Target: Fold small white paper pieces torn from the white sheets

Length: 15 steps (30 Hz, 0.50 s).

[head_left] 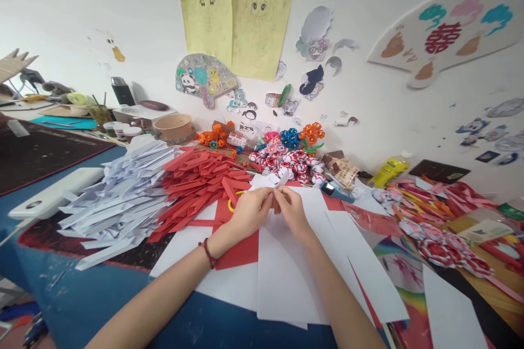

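Observation:
My left hand (251,209), with a dark red bead bracelet on the wrist, and my right hand (290,208) meet over white paper sheets (286,278). Both sets of fingers pinch a small folded white paper piece (282,179), whose tip sticks up above them. Beside my left hand, yellow scissor handles (231,204) show in part near red paper (241,248). Farther left lie a heap of folded red paper strips (196,182) and a heap of folded white paper strips (123,196).
Red and white paper flowers (286,164) stand behind the hands, near a watch (328,189). A power bank (55,193) lies at the left. A yellow bottle (388,169) and more paper strips (442,202) are at the right. Brown bowl (173,130) at the back.

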Available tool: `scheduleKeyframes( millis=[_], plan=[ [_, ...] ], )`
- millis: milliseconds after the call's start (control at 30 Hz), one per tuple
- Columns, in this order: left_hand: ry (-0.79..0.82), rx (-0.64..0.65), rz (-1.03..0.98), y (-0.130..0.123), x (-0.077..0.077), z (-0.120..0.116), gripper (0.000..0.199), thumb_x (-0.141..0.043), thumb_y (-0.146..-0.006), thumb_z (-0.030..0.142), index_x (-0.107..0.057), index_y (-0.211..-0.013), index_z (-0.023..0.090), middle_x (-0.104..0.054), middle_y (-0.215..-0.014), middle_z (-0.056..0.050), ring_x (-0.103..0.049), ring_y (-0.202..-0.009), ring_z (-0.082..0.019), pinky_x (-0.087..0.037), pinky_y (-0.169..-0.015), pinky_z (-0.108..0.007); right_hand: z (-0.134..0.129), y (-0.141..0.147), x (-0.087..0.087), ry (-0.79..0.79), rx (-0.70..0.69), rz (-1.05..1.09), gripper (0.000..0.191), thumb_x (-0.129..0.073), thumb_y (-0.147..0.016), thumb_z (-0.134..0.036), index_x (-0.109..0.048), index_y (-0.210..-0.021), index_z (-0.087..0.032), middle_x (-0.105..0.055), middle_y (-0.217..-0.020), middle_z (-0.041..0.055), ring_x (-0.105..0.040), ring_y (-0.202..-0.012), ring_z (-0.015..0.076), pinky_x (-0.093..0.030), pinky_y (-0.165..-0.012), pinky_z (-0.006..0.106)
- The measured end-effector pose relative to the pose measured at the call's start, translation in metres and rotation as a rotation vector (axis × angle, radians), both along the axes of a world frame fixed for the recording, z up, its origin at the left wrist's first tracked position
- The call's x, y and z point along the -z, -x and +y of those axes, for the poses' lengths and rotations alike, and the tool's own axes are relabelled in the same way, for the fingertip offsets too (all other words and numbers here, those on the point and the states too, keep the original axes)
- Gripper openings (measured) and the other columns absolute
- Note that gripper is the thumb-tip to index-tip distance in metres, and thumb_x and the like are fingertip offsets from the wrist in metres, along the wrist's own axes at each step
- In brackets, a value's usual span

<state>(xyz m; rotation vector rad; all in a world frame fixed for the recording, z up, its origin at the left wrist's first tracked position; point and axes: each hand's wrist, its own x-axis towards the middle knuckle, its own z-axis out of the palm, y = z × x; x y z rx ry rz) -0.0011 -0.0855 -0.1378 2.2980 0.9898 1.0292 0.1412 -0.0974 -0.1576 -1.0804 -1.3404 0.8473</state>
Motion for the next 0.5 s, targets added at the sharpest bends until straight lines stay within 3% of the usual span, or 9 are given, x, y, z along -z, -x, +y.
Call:
scheduleKeyframes(
  millis=[233,500],
  plan=[
    [-0.006,-0.031,0.026,-0.0002,0.0001,0.0000,0.025,-0.037,-0.093,0.024,-0.057,-0.078,0.019,-0.065,-0.077,-0.002,-0.056,-0.067,-0.013,-0.036,-0.063,-0.022,0.0002,0.0003,0.0003,0.005,0.004,-0.015,0.023,-0.051,-0.086,-0.030,-0.052,-0.066,-0.019,-0.053,-0.055,-0.0038,-0.047,-0.045,0.0094,-0.038,-0.045,0.021],
    [-0.026,-0.014,0.023,-0.0003,0.0007,0.0001,0.026,-0.037,-0.092,0.020,-0.055,-0.074,0.019,-0.063,-0.074,0.000,-0.054,-0.065,-0.012,-0.036,-0.063,-0.022,0.0001,0.0007,0.0003,-0.006,0.016,-0.021,0.032,-0.053,-0.087,-0.039,-0.050,-0.063,-0.019,-0.052,-0.053,-0.0036,-0.048,-0.045,0.0097,-0.039,-0.045,0.021]
  ],
)
